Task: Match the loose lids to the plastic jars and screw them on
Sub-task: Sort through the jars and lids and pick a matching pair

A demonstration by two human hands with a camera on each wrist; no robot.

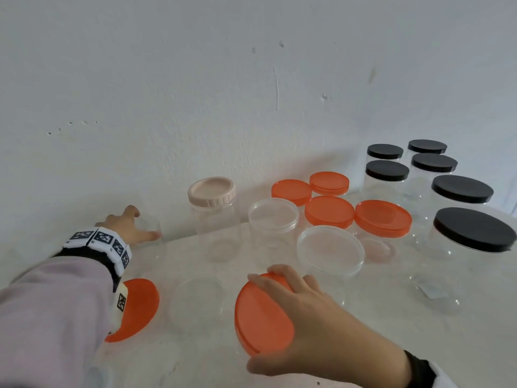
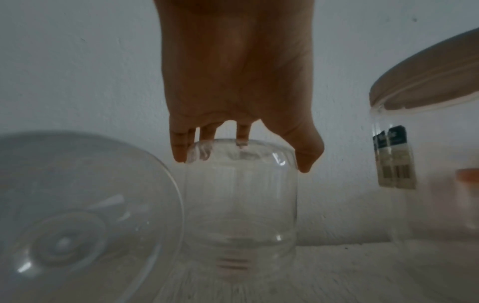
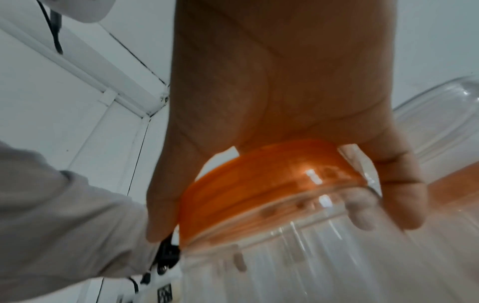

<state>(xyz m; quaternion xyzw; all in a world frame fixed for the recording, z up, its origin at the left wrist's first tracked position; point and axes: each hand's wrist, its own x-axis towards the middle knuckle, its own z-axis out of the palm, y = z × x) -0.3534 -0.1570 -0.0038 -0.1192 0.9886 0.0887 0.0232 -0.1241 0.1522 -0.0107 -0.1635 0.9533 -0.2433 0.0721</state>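
Observation:
My right hand (image 1: 253, 320) grips an orange lid (image 1: 263, 301) from above, thumb on one side and fingers on the other. In the head view the lid tilts on the mouth of a clear jar (image 3: 324, 266). In the right wrist view, my right hand (image 3: 259, 221) wraps the orange lid (image 3: 259, 184) by its rim. My left hand (image 1: 145, 225) reaches to the far left by the wall and holds a small clear lidless jar (image 1: 152, 233). In the left wrist view, my left hand (image 2: 243, 162) clasps the small jar (image 2: 241, 205) around its top.
Under my left sleeve sits another orange lid (image 1: 137, 309). Open clear jars (image 1: 272, 219) (image 1: 330, 250) (image 1: 195, 298) stand mid-table. A pink-lidded jar (image 1: 212, 194) stands behind. Orange-lidded jars (image 1: 382, 218) and black-lidded jars (image 1: 472, 229) crowd the right.

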